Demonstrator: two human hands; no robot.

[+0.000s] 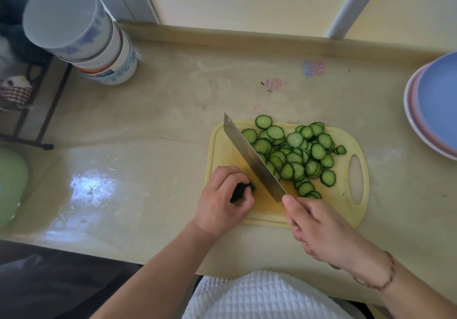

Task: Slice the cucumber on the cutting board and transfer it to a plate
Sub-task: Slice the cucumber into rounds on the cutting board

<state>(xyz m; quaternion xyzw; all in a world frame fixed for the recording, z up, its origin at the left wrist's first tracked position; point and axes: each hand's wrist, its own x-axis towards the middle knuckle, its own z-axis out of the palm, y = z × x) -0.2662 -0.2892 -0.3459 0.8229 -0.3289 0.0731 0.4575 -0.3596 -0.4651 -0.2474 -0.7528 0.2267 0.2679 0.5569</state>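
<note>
While my right hand [319, 229] grips the cleaver [252, 160], my left hand [222, 200] pinches the cucumber stub [243, 190] on the yellow cutting board [346, 210]; cucumber slices [296, 155] piled beside the blade; stacked plates [435, 106] far right.

Stacked patterned bowls [99, 44] at the bench's [160, 111] far left, beside a dark wire rack [37, 111]; pale green object [11, 185] at the left edge
</note>
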